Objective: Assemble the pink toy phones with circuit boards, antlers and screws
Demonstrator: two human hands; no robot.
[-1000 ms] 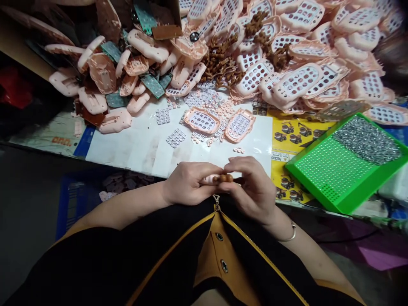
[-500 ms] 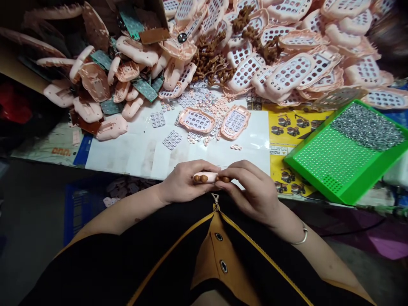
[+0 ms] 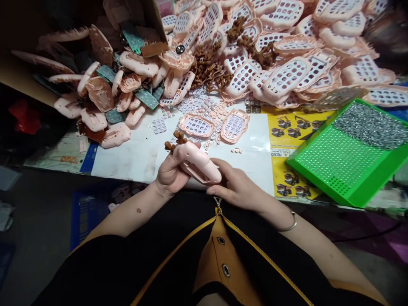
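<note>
Left hand [image 3: 174,173]: grip wrapped around pink shell [image 3: 198,156], brown antlers [image 3: 179,136] jutting at upper left. Right hand [image 3: 239,185]: grip holding shell's lower-right end.

So we've got a casing [image 3: 202,163] between our hands [image 3: 237,187], with two half-shells [image 3: 235,126] lying beyond it on the surface [image 3: 51,157]. Behind those we have heaped shells [image 3: 287,78] right, casings with circuit boards [image 3: 146,98] left, antler pieces [image 3: 207,74] between. Our tray [image 3: 353,176], metal bits [image 3: 371,123] in its far end, sits right, partly over a printed sheet [image 3: 280,142].
</note>
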